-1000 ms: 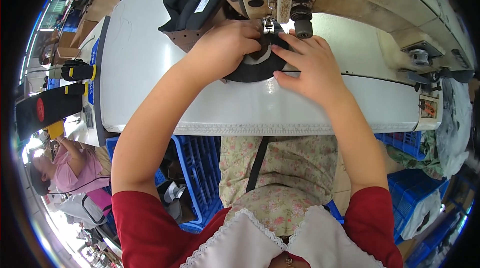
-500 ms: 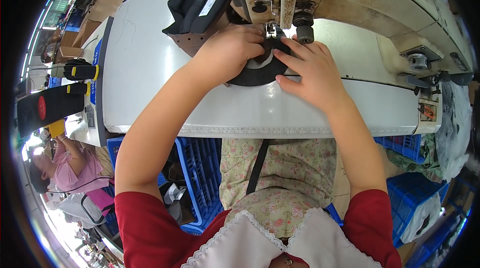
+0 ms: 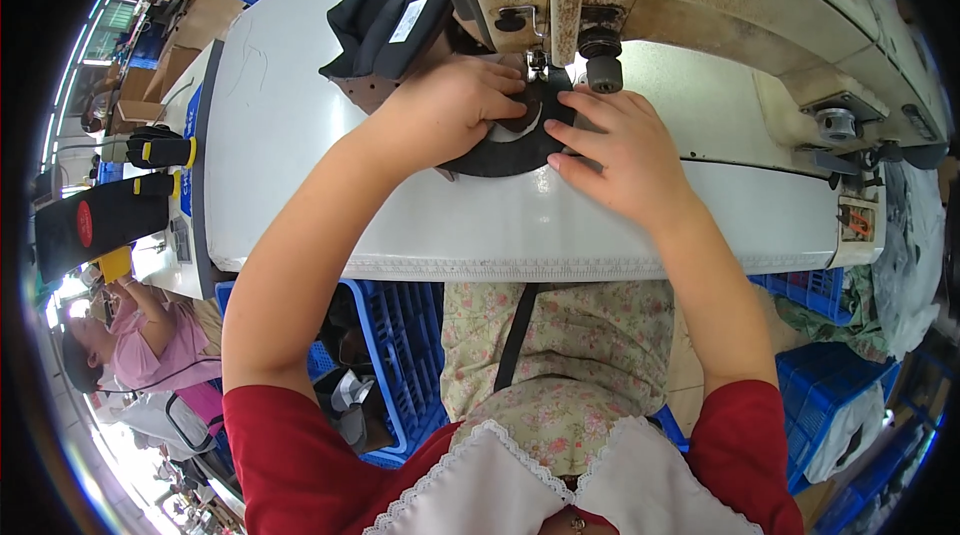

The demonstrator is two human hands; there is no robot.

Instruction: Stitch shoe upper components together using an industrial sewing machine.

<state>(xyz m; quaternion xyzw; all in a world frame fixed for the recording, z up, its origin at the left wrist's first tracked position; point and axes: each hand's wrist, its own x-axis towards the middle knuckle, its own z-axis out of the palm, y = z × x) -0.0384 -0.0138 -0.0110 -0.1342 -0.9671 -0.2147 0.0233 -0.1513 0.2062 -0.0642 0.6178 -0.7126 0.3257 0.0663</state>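
Under the presser foot (image 3: pixel 538 63) of a sewing machine lies a flat, curved black piece (image 3: pixel 505 160) with a pale inner edge and dark brown material within the curve. My left hand (image 3: pixel 455 100) is closed, fingers bent over the brown material just left of the foot. Fingers spread, my right hand (image 3: pixel 625 150) rests its tips on the right edge of the black piece. Beyond my left hand stands a brown part with small holes and black padding (image 3: pixel 385 30), bearing a white label. It seems joined to the work, but my hand hides where.
The machine's worn arm (image 3: pixel 740 5) spans the upper right, its round black knob (image 3: pixel 603 70) close to my right fingers. A ruler strip (image 3: pixel 500 265) edges the white table. Blue crates (image 3: pixel 405 355) stand below. Another person (image 3: pixel 150 345) sits at far left.
The work and my left hand have shifted slightly left and nearer me. My right hand stays almost in place, fingers still spread at the black piece's edge.
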